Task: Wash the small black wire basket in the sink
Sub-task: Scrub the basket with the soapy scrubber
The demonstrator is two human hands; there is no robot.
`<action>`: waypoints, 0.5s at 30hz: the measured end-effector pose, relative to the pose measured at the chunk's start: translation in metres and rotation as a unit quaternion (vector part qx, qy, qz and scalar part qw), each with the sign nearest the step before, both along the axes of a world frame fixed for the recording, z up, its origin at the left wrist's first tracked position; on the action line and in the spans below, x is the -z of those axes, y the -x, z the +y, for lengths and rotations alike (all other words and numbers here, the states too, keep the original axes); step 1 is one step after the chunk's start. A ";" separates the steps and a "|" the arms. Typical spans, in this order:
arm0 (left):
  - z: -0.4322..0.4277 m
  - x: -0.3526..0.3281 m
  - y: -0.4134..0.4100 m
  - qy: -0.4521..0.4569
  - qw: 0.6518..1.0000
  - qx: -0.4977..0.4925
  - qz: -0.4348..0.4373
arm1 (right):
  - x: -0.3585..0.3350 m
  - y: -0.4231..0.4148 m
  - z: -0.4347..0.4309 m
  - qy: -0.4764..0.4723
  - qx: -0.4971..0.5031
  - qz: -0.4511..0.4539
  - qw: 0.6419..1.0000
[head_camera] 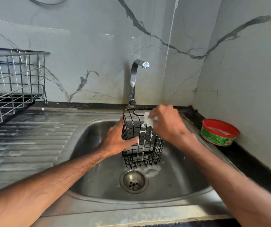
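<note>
Soap foam runs in white lines down the front of the small black wire basket (145,145). The basket stands upright in the middle of the sink (98,163), held up off the sink's bottom, and some foam has dripped down under it.

The left hand (116,140) grips the basket's left side, fingers bent round the wires and thumb on the front. The right hand (167,125) pinches a white scrub pad (148,120) and presses it on the basket's top edge, on the side nearest the right wall of the sink. This looks like the scrubbing step, with rinsing yet to come.

To do it well, the left hand should hold firm so the basket does not wobble or slip, since wet, soapy wire is slippery. The pad should go along each wire, then across, and into the corners where dirt hides. Turning the basket would bring each side to the pad, and the inside and bottom need a rub too.

The tap (134,79) stands at the back of the sink. I cannot tell if water is coming out. A red-rimmed tub (219,132) sits on the counter (252,163) to the right of the sink, handy if more soap is needed.
</note>
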State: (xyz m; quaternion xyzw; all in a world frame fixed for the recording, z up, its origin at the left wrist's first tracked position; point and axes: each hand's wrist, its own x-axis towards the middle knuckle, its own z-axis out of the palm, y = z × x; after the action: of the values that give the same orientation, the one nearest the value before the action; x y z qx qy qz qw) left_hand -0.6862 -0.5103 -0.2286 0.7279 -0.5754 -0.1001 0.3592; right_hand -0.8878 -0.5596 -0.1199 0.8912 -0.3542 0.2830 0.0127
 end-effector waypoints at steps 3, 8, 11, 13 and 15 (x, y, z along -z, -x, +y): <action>0.000 0.000 -0.001 0.004 1.000 0.005 -0.006 | 0.008 -0.017 0.025 0.049 -0.041 0.016 0.998; 0.006 -0.009 0.009 0.031 0.999 0.030 -0.020 | 0.015 -0.028 0.028 0.058 -0.107 0.043 0.992; 0.006 -0.007 0.008 0.032 0.999 0.038 -0.004 | 0.011 -0.022 0.009 0.024 -0.097 0.006 0.995; 0.005 -0.006 0.007 0.033 0.999 0.032 0.005 | 0.009 -0.012 -0.003 0.006 -0.089 -0.011 0.996; 0.004 -0.004 0.007 0.030 0.999 0.028 0.013 | 0.005 0.000 -0.012 -0.018 -0.066 -0.025 0.997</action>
State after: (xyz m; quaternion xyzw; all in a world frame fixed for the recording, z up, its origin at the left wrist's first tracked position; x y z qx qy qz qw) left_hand -0.6928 -0.5061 -0.2248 0.6986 -0.5937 -0.1025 0.3859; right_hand -0.8876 -0.5717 -0.1252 0.9055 -0.2995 0.2991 -0.0313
